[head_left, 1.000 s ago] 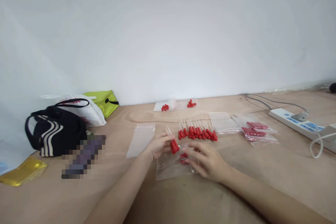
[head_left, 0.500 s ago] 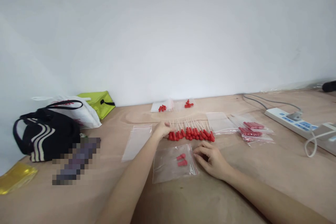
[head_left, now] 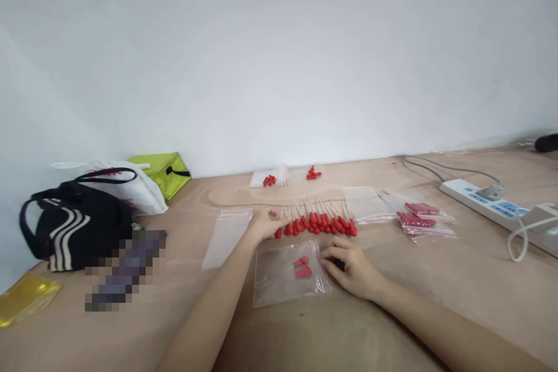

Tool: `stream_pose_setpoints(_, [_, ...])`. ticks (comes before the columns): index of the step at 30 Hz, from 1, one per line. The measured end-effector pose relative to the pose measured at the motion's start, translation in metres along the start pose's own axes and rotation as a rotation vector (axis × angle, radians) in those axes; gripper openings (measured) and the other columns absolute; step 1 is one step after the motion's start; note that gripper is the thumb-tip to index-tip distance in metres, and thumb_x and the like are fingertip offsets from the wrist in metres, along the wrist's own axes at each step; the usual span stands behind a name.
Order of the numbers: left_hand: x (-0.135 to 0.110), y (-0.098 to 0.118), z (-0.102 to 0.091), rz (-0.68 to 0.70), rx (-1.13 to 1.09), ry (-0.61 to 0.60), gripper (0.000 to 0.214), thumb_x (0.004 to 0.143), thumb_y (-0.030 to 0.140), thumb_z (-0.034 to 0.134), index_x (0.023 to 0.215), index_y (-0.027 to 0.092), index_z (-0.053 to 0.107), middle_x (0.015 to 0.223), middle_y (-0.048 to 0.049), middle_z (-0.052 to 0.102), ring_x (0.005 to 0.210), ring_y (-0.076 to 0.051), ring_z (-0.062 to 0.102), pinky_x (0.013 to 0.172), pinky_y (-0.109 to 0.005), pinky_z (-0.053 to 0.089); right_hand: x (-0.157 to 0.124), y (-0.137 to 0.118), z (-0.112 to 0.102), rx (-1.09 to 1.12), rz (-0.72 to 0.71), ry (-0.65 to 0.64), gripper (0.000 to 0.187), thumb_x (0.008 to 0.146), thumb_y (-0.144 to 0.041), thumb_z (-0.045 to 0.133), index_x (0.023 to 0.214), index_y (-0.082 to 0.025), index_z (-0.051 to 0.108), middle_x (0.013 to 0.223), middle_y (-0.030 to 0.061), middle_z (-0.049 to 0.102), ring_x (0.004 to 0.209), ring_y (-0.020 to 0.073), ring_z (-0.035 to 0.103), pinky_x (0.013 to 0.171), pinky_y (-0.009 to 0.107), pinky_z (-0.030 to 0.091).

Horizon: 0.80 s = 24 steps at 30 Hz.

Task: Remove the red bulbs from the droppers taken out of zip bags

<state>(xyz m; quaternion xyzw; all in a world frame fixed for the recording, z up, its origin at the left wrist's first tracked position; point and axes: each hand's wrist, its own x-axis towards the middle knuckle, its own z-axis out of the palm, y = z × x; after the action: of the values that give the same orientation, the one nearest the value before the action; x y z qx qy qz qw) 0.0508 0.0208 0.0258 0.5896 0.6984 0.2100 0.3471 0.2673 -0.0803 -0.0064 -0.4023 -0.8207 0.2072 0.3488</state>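
Note:
Several droppers (head_left: 320, 222) with red rubber bulbs and thin pale stems lie in a row, bulbs toward me. My left hand (head_left: 267, 223) is at the row's left end, its fingers closed on one dropper (head_left: 278, 233) whose bulb sticks out below them. In front of the row lies a clear zip bag (head_left: 274, 276) with two red bulbs showing in it. My right hand (head_left: 352, 267) rests on the table with curled fingers, thumb and fingertips at the right, red-striped edge of this bag.
Flat zip bags (head_left: 226, 238) lie left, and filled bags (head_left: 421, 218) are stacked right. Small red bulbs (head_left: 269, 181) lie on bags at the back. A power strip (head_left: 488, 200) with cables is far right. A black bag (head_left: 87, 224) and a lime-green bag (head_left: 163, 171) stand left.
My left hand has shifted slightly left and toward me, and one dropper bulb at the row's left end has come away from the others. My right hand stays at the zip bag.

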Motion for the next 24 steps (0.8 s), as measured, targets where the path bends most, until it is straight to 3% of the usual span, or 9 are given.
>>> stream_pose_setpoints(6, [-0.003, -0.004, 0.007, 0.083, 0.004, -0.005, 0.057, 0.054, 0.044, 0.073, 0.100, 0.016, 0.054, 0.072, -0.0028, 0.065, 0.054, -0.013, 0.061, 0.049, -0.021, 0.046, 0.000, 0.001, 0.000, 0.005, -0.009, 0.001, 0.012, 0.080, -0.017, 0.047, 0.077, -0.019, 0.059, 0.076, 0.0032, 0.056, 0.072, 0.0133, 0.053, 0.066, 0.026, 0.043])
stream_pose_setpoints(14, [-0.010, -0.003, 0.007, 0.143, 0.038, 0.021, 0.029, 0.077, 0.033, 0.055, 0.099, 0.013, 0.053, 0.067, -0.0019, 0.063, 0.053, -0.013, 0.061, 0.049, -0.023, 0.047, 0.000, 0.002, 0.000, -0.007, -0.025, 0.008, 0.013, 0.080, -0.016, 0.047, 0.080, -0.019, 0.059, 0.077, 0.0036, 0.057, 0.073, 0.0139, 0.054, 0.067, 0.027, 0.043])
stream_pose_setpoints(17, [-0.028, -0.001, 0.000, 0.206, 0.092, 0.091, 0.023, 0.078, 0.028, 0.053, 0.095, 0.013, 0.055, 0.071, -0.0036, 0.062, 0.069, -0.018, 0.062, 0.065, -0.031, 0.049, 0.000, 0.001, 0.000, -0.001, -0.022, 0.007, 0.014, 0.081, -0.018, 0.047, 0.081, -0.019, 0.060, 0.077, 0.0039, 0.058, 0.073, 0.0138, 0.054, 0.067, 0.027, 0.043])
stream_pose_setpoints(20, [-0.058, -0.007, -0.002, 0.360, 0.155, 0.181, 0.016, 0.078, 0.024, 0.051, 0.090, 0.016, 0.058, 0.088, -0.0060, 0.059, 0.093, -0.021, 0.056, 0.087, -0.037, 0.042, -0.001, 0.000, -0.001, 0.020, -0.019, 0.014, 0.016, 0.083, -0.020, 0.045, 0.084, -0.019, 0.061, 0.076, 0.0043, 0.058, 0.072, 0.0138, 0.053, 0.067, 0.027, 0.043])
stream_pose_setpoints(21, [-0.069, -0.011, -0.001, 0.484, 0.197, 0.208, 0.015, 0.079, 0.024, 0.048, 0.088, 0.017, 0.059, 0.090, -0.0062, 0.058, 0.093, -0.020, 0.055, 0.088, -0.038, 0.041, -0.001, 0.000, -0.001, 0.029, -0.018, 0.013, 0.017, 0.083, -0.022, 0.045, 0.085, -0.019, 0.062, 0.076, 0.0045, 0.058, 0.072, 0.0139, 0.053, 0.066, 0.027, 0.043])
stream_pose_setpoints(24, [-0.099, -0.026, 0.003, 0.771, 0.253, 0.096, 0.022, 0.082, 0.027, 0.045, 0.100, 0.021, 0.057, 0.103, -0.0055, 0.057, 0.100, -0.019, 0.052, 0.090, -0.035, 0.041, -0.001, 0.000, -0.003, 0.034, -0.015, -0.006, 0.018, 0.082, -0.026, 0.048, 0.090, -0.019, 0.063, 0.074, 0.0041, 0.058, 0.070, 0.0141, 0.052, 0.065, 0.027, 0.041])
